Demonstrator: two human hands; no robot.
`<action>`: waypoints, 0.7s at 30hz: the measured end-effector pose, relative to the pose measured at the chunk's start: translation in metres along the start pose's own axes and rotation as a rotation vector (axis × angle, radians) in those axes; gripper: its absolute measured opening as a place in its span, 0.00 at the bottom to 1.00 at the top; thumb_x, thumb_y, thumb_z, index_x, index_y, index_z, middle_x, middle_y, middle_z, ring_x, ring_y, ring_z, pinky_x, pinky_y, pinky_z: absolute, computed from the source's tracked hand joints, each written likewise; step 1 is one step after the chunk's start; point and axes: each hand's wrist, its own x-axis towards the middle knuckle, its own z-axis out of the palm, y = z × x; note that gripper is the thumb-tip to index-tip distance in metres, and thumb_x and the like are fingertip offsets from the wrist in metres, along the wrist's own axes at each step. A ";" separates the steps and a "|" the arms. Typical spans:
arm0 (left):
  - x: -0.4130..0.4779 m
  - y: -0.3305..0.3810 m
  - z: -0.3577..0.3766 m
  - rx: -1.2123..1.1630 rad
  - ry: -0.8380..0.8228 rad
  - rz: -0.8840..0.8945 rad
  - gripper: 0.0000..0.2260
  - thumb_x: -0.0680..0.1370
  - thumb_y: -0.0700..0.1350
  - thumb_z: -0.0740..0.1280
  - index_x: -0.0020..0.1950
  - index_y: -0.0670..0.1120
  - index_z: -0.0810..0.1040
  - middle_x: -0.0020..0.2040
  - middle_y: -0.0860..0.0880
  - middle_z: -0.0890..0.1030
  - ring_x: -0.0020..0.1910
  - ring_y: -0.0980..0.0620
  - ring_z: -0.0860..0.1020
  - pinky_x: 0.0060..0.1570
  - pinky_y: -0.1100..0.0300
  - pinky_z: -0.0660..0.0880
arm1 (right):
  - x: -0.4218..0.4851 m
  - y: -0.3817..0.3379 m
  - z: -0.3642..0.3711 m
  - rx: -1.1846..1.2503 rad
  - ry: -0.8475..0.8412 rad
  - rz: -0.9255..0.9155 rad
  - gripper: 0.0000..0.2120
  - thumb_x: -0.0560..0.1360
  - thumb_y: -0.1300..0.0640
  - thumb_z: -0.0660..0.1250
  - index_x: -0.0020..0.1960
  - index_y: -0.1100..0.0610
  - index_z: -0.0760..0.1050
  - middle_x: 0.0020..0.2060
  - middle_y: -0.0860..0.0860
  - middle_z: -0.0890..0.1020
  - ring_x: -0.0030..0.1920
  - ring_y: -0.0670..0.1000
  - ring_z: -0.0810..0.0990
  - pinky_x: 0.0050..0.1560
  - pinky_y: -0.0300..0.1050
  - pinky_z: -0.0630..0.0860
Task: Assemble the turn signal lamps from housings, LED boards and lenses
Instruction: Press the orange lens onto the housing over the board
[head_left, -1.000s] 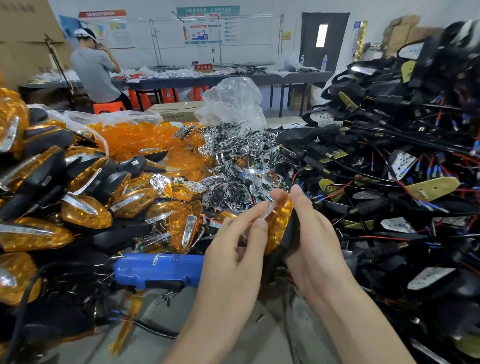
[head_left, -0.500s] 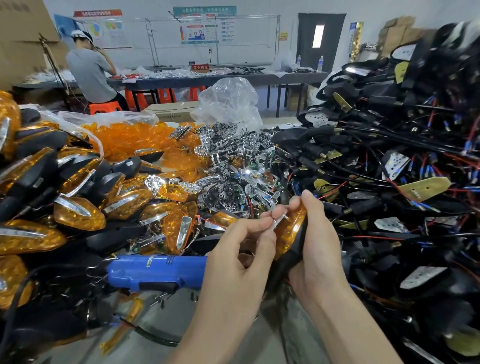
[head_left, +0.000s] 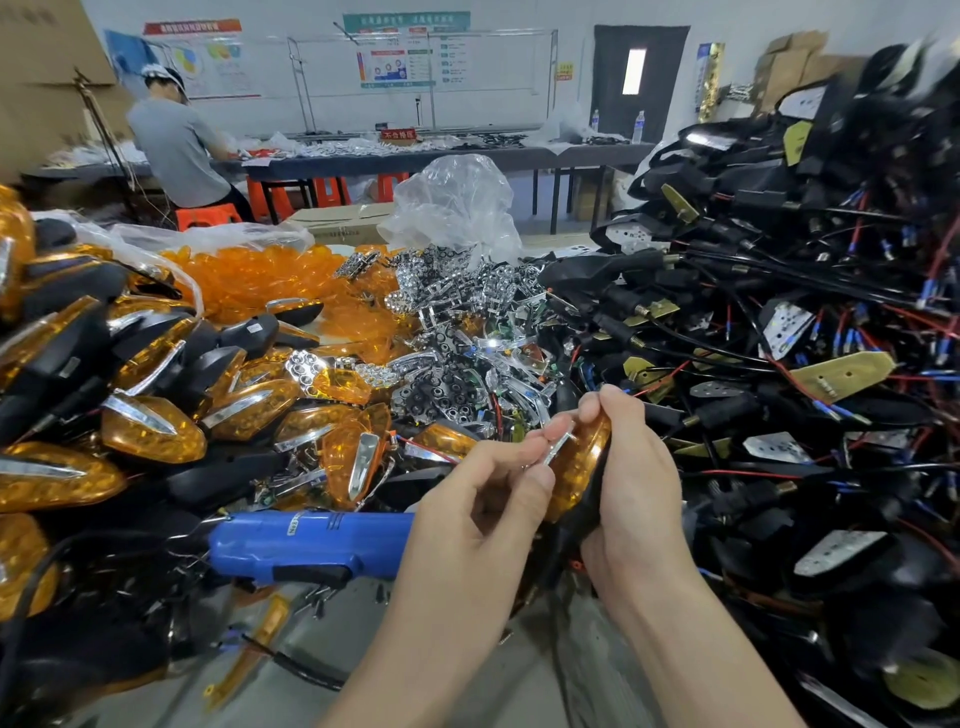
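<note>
My right hand (head_left: 631, 478) grips a turn signal lamp (head_left: 579, 467) with an amber lens and black housing, held upright near the table's middle. My left hand (head_left: 488, 488) pinches a small chrome trim strip (head_left: 557, 448) against the lens face with thumb and forefinger. Finished amber lamps (head_left: 150, 431) are heaped at the left. Loose amber lenses (head_left: 260, 280) fill a bag behind them. Chrome reflectors and LED boards (head_left: 457, 332) lie in a pile in the centre. Black housings with wires (head_left: 779, 338) tower at the right.
A blue power screwdriver (head_left: 301, 543) lies on the grey table (head_left: 322, 691) just left of my left hand. A crumpled clear plastic bag (head_left: 457, 208) stands behind the chrome pile. A person (head_left: 176, 145) sits at a far table.
Both hands have drawn the lamp slightly nearer and lower. My left fingers have closed tighter on the chrome strip at the lens. The piles have not moved.
</note>
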 end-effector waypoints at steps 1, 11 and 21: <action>0.000 0.000 0.000 -0.005 0.000 0.001 0.05 0.78 0.44 0.67 0.51 0.53 0.81 0.47 0.61 0.84 0.39 0.66 0.79 0.40 0.73 0.73 | 0.000 0.000 -0.001 -0.012 -0.007 -0.010 0.20 0.83 0.51 0.60 0.32 0.50 0.74 0.30 0.52 0.80 0.30 0.52 0.79 0.37 0.48 0.77; -0.001 0.002 -0.002 -0.002 -0.036 0.028 0.06 0.76 0.50 0.66 0.50 0.54 0.81 0.50 0.62 0.84 0.43 0.66 0.79 0.42 0.74 0.72 | 0.000 -0.004 -0.002 0.000 -0.038 0.018 0.19 0.81 0.53 0.61 0.31 0.50 0.74 0.31 0.52 0.80 0.31 0.52 0.79 0.38 0.49 0.77; 0.000 -0.006 -0.002 0.015 -0.046 -0.008 0.07 0.76 0.51 0.67 0.52 0.54 0.82 0.54 0.61 0.84 0.51 0.60 0.81 0.49 0.65 0.77 | 0.000 -0.004 -0.002 0.005 -0.015 0.039 0.19 0.80 0.54 0.61 0.30 0.50 0.74 0.29 0.51 0.79 0.29 0.51 0.78 0.35 0.46 0.76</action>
